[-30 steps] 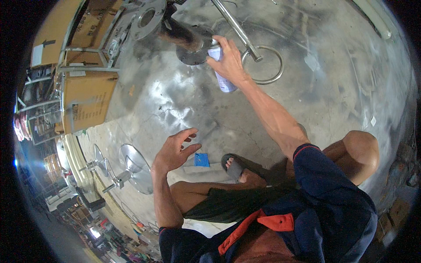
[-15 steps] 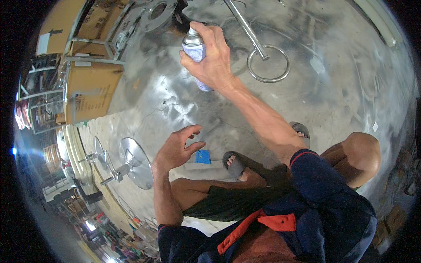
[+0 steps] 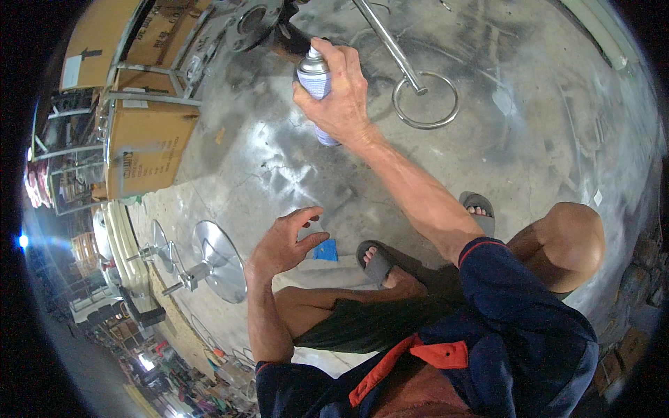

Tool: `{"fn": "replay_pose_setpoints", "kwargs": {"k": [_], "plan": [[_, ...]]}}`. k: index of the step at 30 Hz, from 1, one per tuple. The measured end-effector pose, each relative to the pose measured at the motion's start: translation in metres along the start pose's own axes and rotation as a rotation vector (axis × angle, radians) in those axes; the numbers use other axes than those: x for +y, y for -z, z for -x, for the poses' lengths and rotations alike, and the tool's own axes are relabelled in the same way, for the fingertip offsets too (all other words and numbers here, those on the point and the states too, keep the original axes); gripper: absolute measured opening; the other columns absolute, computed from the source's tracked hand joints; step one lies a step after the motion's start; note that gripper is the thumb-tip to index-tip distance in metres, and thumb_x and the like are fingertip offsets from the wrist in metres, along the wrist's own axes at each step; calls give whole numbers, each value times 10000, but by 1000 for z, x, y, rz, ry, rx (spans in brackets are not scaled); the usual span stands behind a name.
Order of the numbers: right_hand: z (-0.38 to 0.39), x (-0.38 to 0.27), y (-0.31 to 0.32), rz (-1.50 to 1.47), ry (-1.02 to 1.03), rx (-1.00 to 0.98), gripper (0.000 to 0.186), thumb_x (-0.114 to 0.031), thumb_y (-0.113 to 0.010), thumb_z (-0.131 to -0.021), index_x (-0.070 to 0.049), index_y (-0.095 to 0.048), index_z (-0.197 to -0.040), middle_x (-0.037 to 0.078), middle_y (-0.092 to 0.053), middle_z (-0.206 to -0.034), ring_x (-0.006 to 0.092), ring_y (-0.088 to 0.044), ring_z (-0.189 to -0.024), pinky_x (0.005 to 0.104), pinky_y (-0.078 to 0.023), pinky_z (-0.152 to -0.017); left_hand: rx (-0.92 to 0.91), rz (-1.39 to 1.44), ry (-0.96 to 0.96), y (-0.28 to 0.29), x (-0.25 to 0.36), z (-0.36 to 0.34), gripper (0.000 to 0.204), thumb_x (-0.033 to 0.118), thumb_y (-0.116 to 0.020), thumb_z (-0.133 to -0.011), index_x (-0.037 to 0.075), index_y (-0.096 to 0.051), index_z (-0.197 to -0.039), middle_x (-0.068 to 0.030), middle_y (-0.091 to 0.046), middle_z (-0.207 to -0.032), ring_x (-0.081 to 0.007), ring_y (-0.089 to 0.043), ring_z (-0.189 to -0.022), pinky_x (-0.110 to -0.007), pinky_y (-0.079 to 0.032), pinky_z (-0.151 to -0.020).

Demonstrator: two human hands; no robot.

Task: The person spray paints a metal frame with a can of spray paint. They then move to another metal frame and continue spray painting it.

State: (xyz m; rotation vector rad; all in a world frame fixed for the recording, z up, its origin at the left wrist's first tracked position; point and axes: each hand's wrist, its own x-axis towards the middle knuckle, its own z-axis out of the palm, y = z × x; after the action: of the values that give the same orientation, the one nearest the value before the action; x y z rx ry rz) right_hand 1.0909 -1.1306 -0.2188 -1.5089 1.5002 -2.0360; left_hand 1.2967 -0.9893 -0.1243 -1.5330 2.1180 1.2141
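My right hand (image 3: 340,104) is wrapped round a lavender spray can (image 3: 313,82) with a silver top, index finger on the white nozzle. Just beyond the can is a dark metal column with a flanged end (image 3: 254,24). A chrome tube (image 3: 390,49) with a round ring (image 3: 425,125) lies on the floor to its right. My left hand (image 3: 286,244) hangs lower left with fingers apart and curved, empty, above the concrete floor near a small blue piece (image 3: 326,252).
Cardboard boxes (image 3: 150,146) and a metal frame (image 3: 153,97) line the left. Round steel bases with short shafts (image 3: 216,261) lie lower left beside pale padded strips (image 3: 122,247). My knees and sandalled feet (image 3: 376,258) occupy the lower middle and right.
Compared with a second ago, my right hand and the can have moved leftward and up from beside the column's base. The left hand has shifted only slightly.
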Motion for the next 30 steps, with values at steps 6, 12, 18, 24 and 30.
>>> {"fn": "replay_pose_setpoints", "kwargs": {"k": [6, 12, 18, 24, 30], "plan": [[26, 6, -2, 82, 142, -119, 777, -203, -886, -782, -167, -540, -1476, 221, -542, -1254, 385, -694, -972, 467, -627, -743, 6, -45, -24, -8, 6, 0, 569, 357, -767, -992, 13, -618, -1420, -247, -676, -1400, -417, -671, -1268, -478, -546, -1064], [29, 27, -13, 210, 90, -177, 764, -242, -880, -803, -198, -547, -1489, 234, -532, -1275, 396, -698, -995, 488, -631, -751, 30, -63, -34, -10, 11, 6, 571, 372, -757, -995, 17, -619, -1420, -250, -679, -1389, -433, -657, -1275, -483, -534, -1077], [48, 22, -19, 174, 208, -304, 784, -245, -884, -799, -204, -550, -1507, 254, -527, -1292, 403, -699, -995, 486, -632, -754, 46, -81, -64, -13, 3, 5, 547, 326, -779, -983, 43, -618, -1423, -228, -687, -1379, -406, -676, -1242, -477, -558, -1022], [27, 17, -13, 162, 114, -144, 798, -235, -889, -780, -193, -550, -1502, 239, -535, -1289, 407, -704, -990, 475, -636, -735, 48, -56, -103, -14, 6, 3, 526, 274, -791, -967, -21, -633, -1372, -275, -699, -1319, -453, -681, -1210, -485, -554, -1020], [0, 17, -13, 114, 55, -82, 741, -249, -871, -794, -204, -572, -1471, 243, -522, -1237, 438, -666, -1024, 513, -613, -783, 36, -78, -139, -21, -9, -2, 581, 289, -812, -965, 60, -597, -1454, -188, -702, -1383, -343, -721, -1171, -470, -608, -903]]}}
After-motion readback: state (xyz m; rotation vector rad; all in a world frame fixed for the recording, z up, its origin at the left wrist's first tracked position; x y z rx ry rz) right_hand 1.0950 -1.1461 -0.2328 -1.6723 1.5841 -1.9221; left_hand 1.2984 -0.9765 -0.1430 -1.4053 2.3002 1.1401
